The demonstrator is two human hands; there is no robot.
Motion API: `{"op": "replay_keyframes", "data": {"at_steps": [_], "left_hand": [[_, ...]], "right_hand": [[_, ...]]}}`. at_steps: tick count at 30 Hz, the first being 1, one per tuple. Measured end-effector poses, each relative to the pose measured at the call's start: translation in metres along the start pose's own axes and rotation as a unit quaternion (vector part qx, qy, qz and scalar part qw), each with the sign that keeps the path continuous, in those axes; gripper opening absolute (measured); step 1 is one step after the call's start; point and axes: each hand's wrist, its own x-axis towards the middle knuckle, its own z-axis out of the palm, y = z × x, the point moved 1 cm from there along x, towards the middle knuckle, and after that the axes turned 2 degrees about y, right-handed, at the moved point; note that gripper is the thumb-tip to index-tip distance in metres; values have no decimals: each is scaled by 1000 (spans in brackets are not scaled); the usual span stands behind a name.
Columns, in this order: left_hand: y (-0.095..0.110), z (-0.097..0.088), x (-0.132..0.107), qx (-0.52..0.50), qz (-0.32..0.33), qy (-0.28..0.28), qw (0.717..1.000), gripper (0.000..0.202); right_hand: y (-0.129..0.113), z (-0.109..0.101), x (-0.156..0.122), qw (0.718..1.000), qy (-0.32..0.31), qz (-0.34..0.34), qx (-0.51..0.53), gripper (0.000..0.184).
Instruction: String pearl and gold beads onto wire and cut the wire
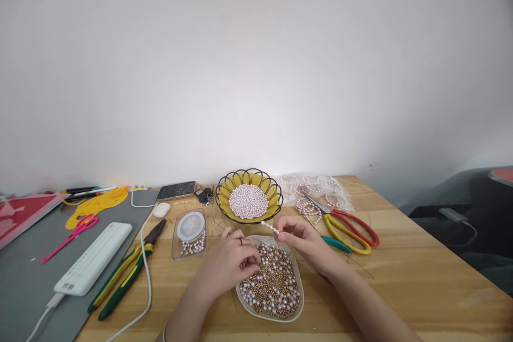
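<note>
A short strand of pale pink pearl beads (269, 226) is pinched between the thumb and fingers of my right hand (300, 240), its free end pointing up and left. My left hand (234, 259), with a dark ring on one finger, is over the left side of a white dish (301, 299) filled with mixed gold and pearl beads (274, 280). Its thumb and fingers are bent together at the beads, and whatever is between them is hidden. Just behind both hands stands a yellow basket with a black wire rim (221, 200), holding small pale pink beads (248, 201).
Right of the basket lie bead strands on clear plastic (340, 192) and scissors with red and yellow handles (352, 230). A clear box (176, 240) with a spool, pliers (126, 275), a white cable (148, 278), a phone (175, 190) and a white power bank (94, 259) occupy the left.
</note>
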Motion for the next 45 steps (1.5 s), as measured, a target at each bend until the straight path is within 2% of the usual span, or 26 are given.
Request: {"op": "replay_keyframes", "data": {"at_steps": [3,17,22,28,31,33,35,38,42,45], "left_hand": [[0,4,-1,-2,-1,-20,1000,8],[-7,11,0,-2,-9,-38,999,9],[-5,9,2,-69,-11,-15,997,18],[-2,3,4,-167,-70,-23,983,21],[-1,2,6,-218,-97,7,971,18],[-1,1,6,-294,-123,52,946,16],[-1,-1,5,-391,-152,99,903,17],[-1,-4,5,-505,-181,137,833,27],[0,-5,5,-595,-200,177,758,39],[1,-5,6,-626,-214,200,723,43]], "right_hand": [[-1,1,0,1000,-2,-2,-3,35],[3,-1,1,1000,-3,-3,5,34],[1,-1,1,1000,-5,-10,4,33],[0,-1,0,1000,-7,-7,7,34],[1,-1,1,1000,-8,-4,10,34],[3,-2,1,1000,-12,0,13,33],[5,-2,0,999,-25,6,19,32],[6,-1,-1,998,-50,20,32,32],[3,2,-3,996,-72,38,44,33],[0,3,-4,995,-84,45,42,37]]}}
